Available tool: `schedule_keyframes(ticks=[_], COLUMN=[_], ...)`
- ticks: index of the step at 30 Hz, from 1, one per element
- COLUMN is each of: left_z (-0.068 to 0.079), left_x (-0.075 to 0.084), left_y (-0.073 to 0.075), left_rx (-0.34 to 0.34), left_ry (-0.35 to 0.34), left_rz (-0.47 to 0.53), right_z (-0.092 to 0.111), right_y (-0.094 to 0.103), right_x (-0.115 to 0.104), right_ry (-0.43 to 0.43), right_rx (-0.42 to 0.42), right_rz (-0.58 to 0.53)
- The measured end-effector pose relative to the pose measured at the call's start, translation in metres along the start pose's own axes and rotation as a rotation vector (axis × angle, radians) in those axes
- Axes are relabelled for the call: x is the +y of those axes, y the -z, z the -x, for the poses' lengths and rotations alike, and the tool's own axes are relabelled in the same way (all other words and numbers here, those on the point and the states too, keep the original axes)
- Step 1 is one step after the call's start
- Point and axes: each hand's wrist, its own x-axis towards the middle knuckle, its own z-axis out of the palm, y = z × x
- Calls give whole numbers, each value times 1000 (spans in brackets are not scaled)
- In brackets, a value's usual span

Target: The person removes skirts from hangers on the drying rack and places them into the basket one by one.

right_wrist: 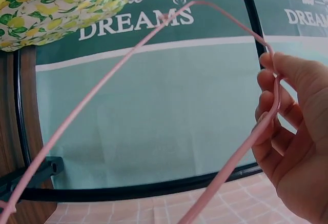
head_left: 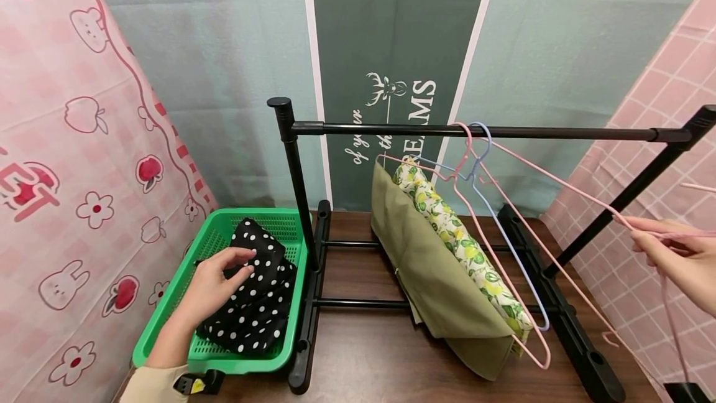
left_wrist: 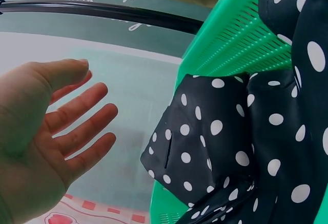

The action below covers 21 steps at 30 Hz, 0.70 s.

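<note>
My left hand [head_left: 215, 278] hovers over the green basket [head_left: 240, 365], fingers relaxed and a little apart, with nothing held. Beneath it, inside the basket, lies a black garment with white polka dots [head_left: 252, 322]; the left wrist view shows a gap between hand and cloth. At the right, my right hand [head_left: 679, 257] pinches a pink clothes hanger [right_wrist: 225, 177] between thumb and fingers. That hanger is bare and held tilted near the rack's right end. In the right wrist view its hook end is not clearly visible.
A black clothes rack [head_left: 380, 129] spans the brown tabletop [head_left: 363, 353]. From its bar hang an olive garment [head_left: 436, 272] and a lemon-print garment [head_left: 458, 235], on a pink and a blue hanger [head_left: 490, 142]. Pink printed cloth [head_left: 89, 142] flanks the left; pink tile-patterned cloth [head_left: 688, 61] the right.
</note>
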Motion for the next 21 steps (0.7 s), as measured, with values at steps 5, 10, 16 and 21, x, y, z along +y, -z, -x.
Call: schedule_keyframes(ticks=[5, 10, 16, 21], left_z=[-1, -1, -2, -3], left_x=[-3, -4, -1, 2], left_y=[-3, -5, -7, -8], left_rx=[3, 3, 5, 23], left_ry=[13, 28, 34, 31], left_rz=[19, 27, 36, 71], right_z=[-12, -23, -36, -48], right_y=[-8, -12, -16, -19], right_x=[-12, -17, -24, -28], right_ry=[29, 87, 63, -8], right_rx=[28, 20, 9, -75], right_rz=[107, 233, 411, 472])
